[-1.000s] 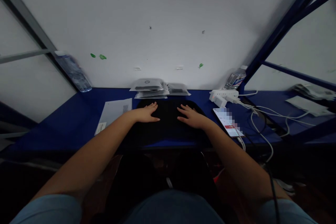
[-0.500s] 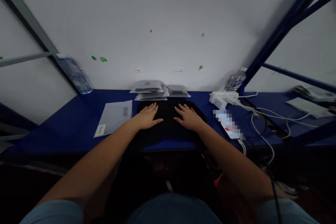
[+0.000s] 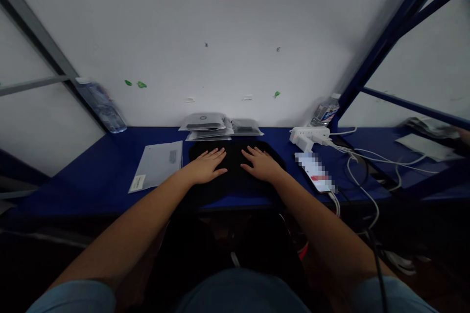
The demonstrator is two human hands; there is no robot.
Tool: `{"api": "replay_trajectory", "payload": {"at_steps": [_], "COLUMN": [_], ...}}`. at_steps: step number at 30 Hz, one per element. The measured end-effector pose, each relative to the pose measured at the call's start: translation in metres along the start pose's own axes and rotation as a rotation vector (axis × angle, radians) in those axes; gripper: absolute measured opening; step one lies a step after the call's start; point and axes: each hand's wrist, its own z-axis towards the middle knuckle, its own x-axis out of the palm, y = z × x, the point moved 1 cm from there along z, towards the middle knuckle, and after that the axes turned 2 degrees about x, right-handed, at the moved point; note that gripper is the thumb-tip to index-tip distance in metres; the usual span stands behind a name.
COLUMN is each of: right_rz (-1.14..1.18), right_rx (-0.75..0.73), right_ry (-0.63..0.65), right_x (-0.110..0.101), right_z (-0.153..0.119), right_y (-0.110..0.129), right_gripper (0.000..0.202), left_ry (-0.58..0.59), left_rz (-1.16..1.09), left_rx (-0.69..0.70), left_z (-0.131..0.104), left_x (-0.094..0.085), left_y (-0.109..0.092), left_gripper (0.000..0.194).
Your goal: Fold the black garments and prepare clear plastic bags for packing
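1. My left hand (image 3: 205, 166) and right hand (image 3: 261, 164) lie flat, fingers spread, gripping nothing, palms down on the black cloth (image 3: 235, 176)
2. That cloth sits at the table's (image 3: 91, 181) front edge, in the middle
3. A white envelope (image 3: 156, 165) lies just left of it, a phone (image 3: 316, 173) just right
4. Packets (image 3: 209, 124) are stacked at the back edge, with a power strip (image 3: 310, 134) towards the back right

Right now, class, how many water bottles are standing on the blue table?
2: one bottle at the back left against the wall, another bottle at the back right beside the power strip.
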Motion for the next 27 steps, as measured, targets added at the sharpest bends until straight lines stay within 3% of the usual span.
{"api": "replay_trajectory", "payload": {"at_steps": [9,18,23,27], "right_rz": [-0.028,-0.025,-0.02,0.0], "right_rx": [0.015,0.006,-0.213,-0.284], "right_ry": [0.046,-0.013,-0.134,-0.095], "right_x": [0.001,-0.001,-0.009,-0.004], "right_z": [0.001,-0.001,-0.003,0.0], "right_y": [0.0,0.001,0.01,0.013], "right_gripper": [0.071,0.068,0.061,0.061], "left_ry": [0.006,-0.032,-0.021,0.017], "left_rz": [0.02,0.0,0.005,0.024], "left_rx": [-0.004,0.017,0.048,0.048], "left_z": [0.002,0.002,0.003,0.004], "left_x": [0.005,0.006,0.005,0.003], "left_y": [0.002,0.006,0.007,0.006], "left_gripper": [0.078,0.078,0.076,0.077]}}
